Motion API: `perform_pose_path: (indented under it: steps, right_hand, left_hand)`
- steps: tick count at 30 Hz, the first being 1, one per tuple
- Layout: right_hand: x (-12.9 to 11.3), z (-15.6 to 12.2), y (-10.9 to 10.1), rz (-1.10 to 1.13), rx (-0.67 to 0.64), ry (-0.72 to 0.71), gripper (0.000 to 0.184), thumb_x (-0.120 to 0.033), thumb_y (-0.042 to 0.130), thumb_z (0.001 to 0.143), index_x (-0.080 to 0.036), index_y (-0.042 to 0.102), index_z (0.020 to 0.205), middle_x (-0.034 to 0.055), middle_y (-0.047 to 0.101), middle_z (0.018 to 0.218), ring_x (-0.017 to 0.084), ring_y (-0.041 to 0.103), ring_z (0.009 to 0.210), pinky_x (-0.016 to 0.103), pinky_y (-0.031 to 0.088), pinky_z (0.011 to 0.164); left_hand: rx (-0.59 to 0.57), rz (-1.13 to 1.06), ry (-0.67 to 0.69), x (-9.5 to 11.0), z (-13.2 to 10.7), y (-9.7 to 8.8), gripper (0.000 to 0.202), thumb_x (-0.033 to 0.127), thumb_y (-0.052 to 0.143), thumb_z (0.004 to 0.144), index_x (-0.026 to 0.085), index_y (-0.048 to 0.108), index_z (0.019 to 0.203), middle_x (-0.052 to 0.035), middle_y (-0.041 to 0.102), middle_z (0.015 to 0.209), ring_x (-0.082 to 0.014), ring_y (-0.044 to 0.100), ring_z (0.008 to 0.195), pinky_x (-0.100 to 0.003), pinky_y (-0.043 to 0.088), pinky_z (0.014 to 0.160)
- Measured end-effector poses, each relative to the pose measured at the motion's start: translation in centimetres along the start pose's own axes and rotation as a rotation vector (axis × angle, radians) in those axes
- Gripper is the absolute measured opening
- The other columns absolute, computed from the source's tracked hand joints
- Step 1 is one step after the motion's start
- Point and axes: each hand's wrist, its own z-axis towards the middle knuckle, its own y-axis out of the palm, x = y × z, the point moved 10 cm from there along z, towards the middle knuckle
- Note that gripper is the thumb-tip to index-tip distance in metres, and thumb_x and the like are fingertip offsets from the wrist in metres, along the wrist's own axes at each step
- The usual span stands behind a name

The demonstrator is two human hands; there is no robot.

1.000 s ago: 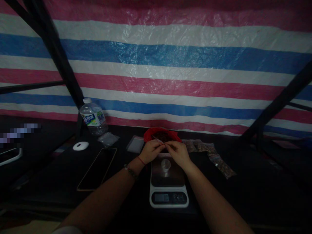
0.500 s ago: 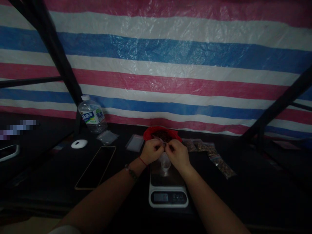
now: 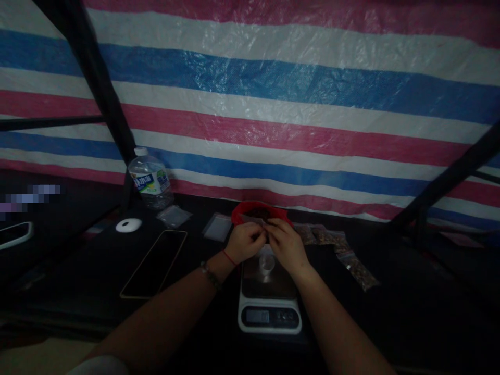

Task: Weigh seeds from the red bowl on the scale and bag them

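Both hands were close together above the far end of the scale. The left hand and the right hand seemed to pinch, with the fingertips, a thin clear plastic bag, which was in front of the red basin and partly hidden by the fingers. Whether both hands gripped it equally, I could not tell.

As far as the work could be judged, one part was done: several filled bags lay in an uneven row to the right of the basin, on the dark desk. The bag between the hands looked not yet filled, and the flat clear bags to the left of the basin seemed also unused, so more filling was probably left.

About the containers: the basin held a heap of dark small pieces, too dim to name. The filled bags contained brownish small pieces. A small clear cup stood on the plate of the scale, and no contents could be made out in it. The digits on the display were not readable with certainty.
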Motion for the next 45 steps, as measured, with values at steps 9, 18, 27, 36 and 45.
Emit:
perform_pose_path:
  steps: [9, 18, 27, 36, 45]
  right_hand:
    - [2.3, -0.1, -0.2, 0.095, 0.031, 0.091, 0.027, -0.017, 0.051, 0.086, -0.019, 0.07, 0.105, 0.0086, 0.071, 0.092, 0.019, 0.066, 0.085, 0.033, 0.054, 0.08]
    - [4.0, -0.2, 1.0, 0.177, -0.049, 0.192, 0.036, -0.02, 0.065, 0.077, -0.021, 0.064, 0.112, 0.0076, 0.067, 0.101, 0.021, 0.062, 0.095, 0.037, 0.05, 0.087]
    - [1.9, -0.1, 2.2, 0.288, -0.148, 0.079, 0.023, -0.013, 0.049, 0.086, -0.02, 0.068, 0.096, 0.0073, 0.065, 0.097, 0.019, 0.06, 0.095, 0.036, 0.049, 0.087]
    - [3.0, -0.2, 2.7, 0.313, -0.162, 0.2, 0.028, -0.01, 0.07, 0.065, -0.018, 0.069, 0.092, 0.0072, 0.062, 0.101, 0.02, 0.059, 0.097, 0.035, 0.048, 0.089]
    - [5.7, 0.7, 0.2, 0.378, -0.008, 0.261, 0.02, -0.021, 0.048, 0.086, -0.02, 0.067, 0.094, 0.0072, 0.065, 0.1, 0.019, 0.059, 0.1, 0.037, 0.046, 0.092]
  left_hand:
    - [-0.079, 0.074, 0.164, 2.2, 0.5, -0.7, 0.017, 0.022, 0.045, 0.086, 0.017, 0.058, 0.079, -0.0061, 0.063, 0.078, -0.0171, 0.058, 0.078, -0.03, 0.047, 0.071]
    - [-0.145, 0.163, 0.232, 1.4, 0.4, -1.1, 0.062, 0.023, 0.057, 0.071, 0.018, 0.044, 0.131, -0.011, 0.045, 0.14, -0.0291, 0.037, 0.13, -0.049, 0.027, 0.109]
    - [-0.238, 0.205, 0.174, 0.2, 0.5, 0.0, 0.063, 0.05, 0.061, 0.074, 0.021, 0.049, 0.128, -0.009, 0.061, 0.12, -0.0275, 0.048, 0.118, -0.049, 0.018, 0.111]
    - [-0.329, 0.164, 0.163, 0.4, 0.3, 0.9, 0.062, 0.051, 0.067, 0.068, 0.021, 0.053, 0.121, -0.009, 0.062, 0.115, -0.0268, 0.054, 0.11, -0.048, 0.022, 0.108]
    - [-0.104, 0.158, 0.021, -3.1, 0.7, -1.7, 0.058, 0.038, 0.064, 0.07, 0.016, 0.05, 0.122, -0.0117, 0.061, 0.114, -0.0277, 0.055, 0.109, -0.047, 0.038, 0.096]
